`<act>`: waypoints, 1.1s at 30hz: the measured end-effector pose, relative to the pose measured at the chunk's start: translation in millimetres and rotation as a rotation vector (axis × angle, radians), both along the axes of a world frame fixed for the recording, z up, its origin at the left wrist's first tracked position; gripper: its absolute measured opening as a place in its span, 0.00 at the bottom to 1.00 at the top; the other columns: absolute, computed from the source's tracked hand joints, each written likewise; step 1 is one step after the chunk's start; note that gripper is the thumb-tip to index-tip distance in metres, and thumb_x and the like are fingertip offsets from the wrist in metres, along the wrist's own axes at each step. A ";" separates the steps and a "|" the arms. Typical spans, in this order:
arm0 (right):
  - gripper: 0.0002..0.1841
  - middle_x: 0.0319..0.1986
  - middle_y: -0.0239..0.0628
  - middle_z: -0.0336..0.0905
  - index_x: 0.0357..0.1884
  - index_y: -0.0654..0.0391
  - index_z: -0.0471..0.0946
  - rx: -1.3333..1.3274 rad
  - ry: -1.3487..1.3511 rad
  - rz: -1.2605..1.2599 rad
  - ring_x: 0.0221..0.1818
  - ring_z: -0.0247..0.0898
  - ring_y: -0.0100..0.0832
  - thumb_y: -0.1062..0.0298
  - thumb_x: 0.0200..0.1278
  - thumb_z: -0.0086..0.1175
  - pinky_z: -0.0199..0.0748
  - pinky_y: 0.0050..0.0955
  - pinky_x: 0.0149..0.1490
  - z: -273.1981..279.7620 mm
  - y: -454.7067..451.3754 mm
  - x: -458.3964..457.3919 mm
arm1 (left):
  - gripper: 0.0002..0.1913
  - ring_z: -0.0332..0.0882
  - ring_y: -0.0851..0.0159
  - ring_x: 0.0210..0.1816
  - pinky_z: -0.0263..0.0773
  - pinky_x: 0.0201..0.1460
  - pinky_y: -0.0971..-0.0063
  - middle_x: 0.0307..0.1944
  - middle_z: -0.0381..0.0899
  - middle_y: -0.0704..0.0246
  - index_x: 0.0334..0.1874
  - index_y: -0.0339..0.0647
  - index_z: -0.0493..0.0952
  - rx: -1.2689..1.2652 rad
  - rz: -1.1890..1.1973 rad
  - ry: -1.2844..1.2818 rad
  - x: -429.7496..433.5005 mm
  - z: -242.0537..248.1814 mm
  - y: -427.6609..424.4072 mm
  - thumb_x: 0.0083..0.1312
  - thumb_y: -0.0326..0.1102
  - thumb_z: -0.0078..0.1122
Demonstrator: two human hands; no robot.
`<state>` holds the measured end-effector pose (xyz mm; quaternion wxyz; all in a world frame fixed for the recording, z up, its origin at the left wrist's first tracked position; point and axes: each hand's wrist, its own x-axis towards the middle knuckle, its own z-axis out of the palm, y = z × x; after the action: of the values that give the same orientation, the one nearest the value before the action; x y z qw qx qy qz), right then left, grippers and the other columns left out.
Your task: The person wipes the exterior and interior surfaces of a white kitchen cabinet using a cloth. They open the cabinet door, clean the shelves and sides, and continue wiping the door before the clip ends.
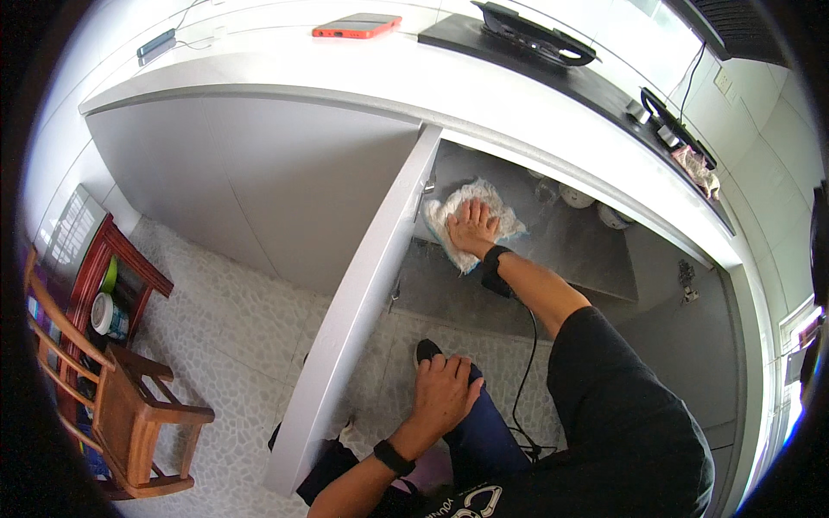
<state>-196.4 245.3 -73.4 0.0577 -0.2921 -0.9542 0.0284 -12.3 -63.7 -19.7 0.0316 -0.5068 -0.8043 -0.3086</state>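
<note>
Inside the open base cabinet, my right hand (pixel 474 226) lies flat with fingers spread on a crumpled white cloth (pixel 499 206), pressing it against the grey cabinet shelf (pixel 557 249). The shelf's far part holds several bowls or jars (pixel 576 196), partly hidden by the counter edge. My left hand (pixel 447 392) rests on my bent knee in dark blue trousers, holding nothing. Both wrists wear black bands. The open cabinet door (pixel 363 285) stands between me and the closed cabinet fronts on the left.
A red-edged phone (pixel 357 26) and a black gas hob (pixel 453 37) are on the white countertop (pixel 272 68). A pinkish cloth (pixel 696 169) lies by the hob's right end. A wooden chair (pixel 152 412) stands at left. A black cable (pixel 532 362) hangs beside my leg.
</note>
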 end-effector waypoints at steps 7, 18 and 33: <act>0.40 0.77 0.45 0.36 0.77 0.55 0.44 -0.061 -0.038 -0.090 0.78 0.27 0.51 0.38 0.71 0.27 0.26 0.63 0.73 10.4 10.8 -41.4 | 0.22 0.72 0.58 0.43 0.66 0.45 0.62 0.49 0.79 0.61 0.52 0.34 0.78 -0.020 -0.002 -0.052 -5.1 5.3 -0.6 0.65 0.46 0.61; 0.39 0.76 0.43 0.40 0.75 0.55 0.50 -0.064 0.012 -0.073 0.78 0.30 0.48 0.40 0.70 0.32 0.29 0.63 0.73 13.1 1.7 -35.3 | 0.20 0.71 0.59 0.42 0.65 0.45 0.63 0.45 0.79 0.62 0.49 0.35 0.78 0.026 0.023 -0.002 -2.5 1.7 -2.4 0.63 0.45 0.63; 0.41 0.77 0.45 0.35 0.77 0.58 0.44 -0.068 -0.035 0.020 0.79 0.25 0.52 0.38 0.71 0.29 0.25 0.65 0.73 3.4 -42.6 -10.7 | 0.20 0.70 0.58 0.41 0.64 0.44 0.63 0.46 0.79 0.62 0.49 0.36 0.78 0.044 -0.013 0.006 0.8 -1.0 1.3 0.64 0.45 0.62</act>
<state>-207.1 202.7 -70.0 0.0309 -0.2849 -0.9564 0.0564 -11.5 -62.4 -20.6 0.0430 -0.5121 -0.7939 -0.3250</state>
